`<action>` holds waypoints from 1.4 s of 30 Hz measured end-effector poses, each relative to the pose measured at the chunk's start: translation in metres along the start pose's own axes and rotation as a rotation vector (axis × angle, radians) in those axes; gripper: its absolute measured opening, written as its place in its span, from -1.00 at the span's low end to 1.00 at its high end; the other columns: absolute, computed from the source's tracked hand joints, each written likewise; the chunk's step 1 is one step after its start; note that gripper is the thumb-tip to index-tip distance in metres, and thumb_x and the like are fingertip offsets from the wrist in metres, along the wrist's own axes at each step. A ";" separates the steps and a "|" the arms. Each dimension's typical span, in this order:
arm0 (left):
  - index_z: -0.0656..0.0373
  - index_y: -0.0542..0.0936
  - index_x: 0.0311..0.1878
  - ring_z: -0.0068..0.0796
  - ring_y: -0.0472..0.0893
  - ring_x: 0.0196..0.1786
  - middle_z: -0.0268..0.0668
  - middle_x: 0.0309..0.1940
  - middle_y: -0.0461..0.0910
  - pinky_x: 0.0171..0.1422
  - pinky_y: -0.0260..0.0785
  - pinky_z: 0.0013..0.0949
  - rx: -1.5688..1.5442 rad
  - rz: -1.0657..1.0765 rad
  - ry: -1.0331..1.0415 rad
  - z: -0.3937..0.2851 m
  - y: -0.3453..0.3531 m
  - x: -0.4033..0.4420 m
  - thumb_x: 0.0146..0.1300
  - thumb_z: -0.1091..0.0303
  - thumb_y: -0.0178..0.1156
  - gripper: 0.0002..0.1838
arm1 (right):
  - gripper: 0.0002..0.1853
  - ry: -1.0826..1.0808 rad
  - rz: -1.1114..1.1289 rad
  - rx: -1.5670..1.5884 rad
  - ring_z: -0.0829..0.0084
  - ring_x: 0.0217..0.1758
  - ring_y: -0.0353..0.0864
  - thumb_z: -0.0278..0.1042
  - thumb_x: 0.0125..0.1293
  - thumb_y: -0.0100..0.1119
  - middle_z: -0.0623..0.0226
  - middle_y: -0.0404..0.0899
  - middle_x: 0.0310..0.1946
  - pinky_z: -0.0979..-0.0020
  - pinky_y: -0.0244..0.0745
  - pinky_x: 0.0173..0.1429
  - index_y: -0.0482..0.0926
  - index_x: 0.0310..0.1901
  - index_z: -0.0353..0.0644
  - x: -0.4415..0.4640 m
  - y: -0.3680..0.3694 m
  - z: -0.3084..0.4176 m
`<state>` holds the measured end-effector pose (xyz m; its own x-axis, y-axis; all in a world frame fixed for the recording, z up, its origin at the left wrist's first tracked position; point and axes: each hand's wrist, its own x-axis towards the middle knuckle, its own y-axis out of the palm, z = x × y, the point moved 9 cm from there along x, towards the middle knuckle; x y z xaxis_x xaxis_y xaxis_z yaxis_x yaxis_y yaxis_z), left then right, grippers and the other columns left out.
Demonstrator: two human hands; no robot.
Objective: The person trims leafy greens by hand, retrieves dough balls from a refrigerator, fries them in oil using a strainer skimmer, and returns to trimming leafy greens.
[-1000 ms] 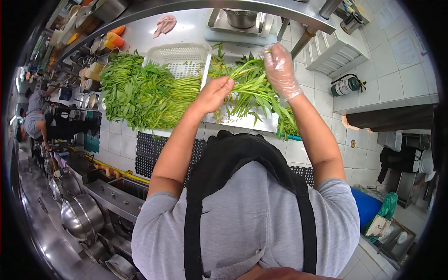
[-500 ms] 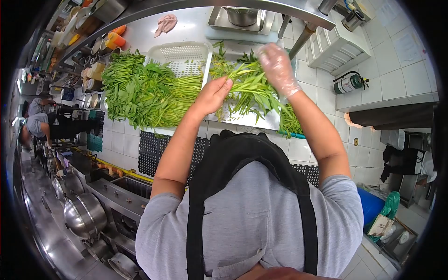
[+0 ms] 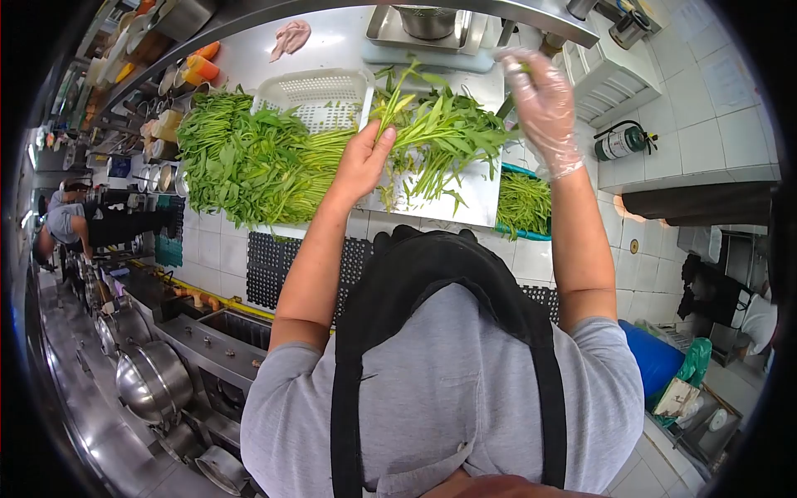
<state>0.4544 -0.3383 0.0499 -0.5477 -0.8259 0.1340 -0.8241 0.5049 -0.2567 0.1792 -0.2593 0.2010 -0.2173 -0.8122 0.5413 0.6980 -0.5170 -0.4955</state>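
Observation:
My bare left hand is closed around the stems of a small bunch of leafy greens, which look like water spinach, above the steel table. My right hand, in a clear plastic glove, is raised past the table's right end. Its fingers are curled together, with a small green bit showing between them. Loose greens lie on the table under and beside the held bunch. To the left, a big heap of greens reaches up against a white perforated basket.
A green basket of cut stems stands below the table's right end. At the back are a metal tray with a pot and a crumpled pink glove. A steel shelf edge crosses overhead. Another person stands far left.
My right hand has moved up and right, away from the bunch, and the green basket now shows more. My left hand has shifted slightly left and up, still gripping the stems.

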 end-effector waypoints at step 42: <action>0.26 0.57 0.26 -0.69 0.45 -0.06 -0.47 -0.09 0.58 0.10 0.39 -0.49 -0.146 -0.257 0.003 0.017 -0.002 0.005 0.74 0.26 0.16 -0.73 | -0.58 0.082 0.373 -0.363 -0.08 0.06 0.78 -0.34 0.47 0.25 0.00 0.79 -0.04 -0.06 0.68 0.13 0.72 0.32 -0.04 -0.087 0.108 -0.012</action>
<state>0.4555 -0.3477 0.0349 -0.3185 -0.9308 0.1794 -0.9478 0.3103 -0.0731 0.2658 -0.2480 0.0924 -0.0622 -0.9699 0.2355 0.4599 -0.2373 -0.8557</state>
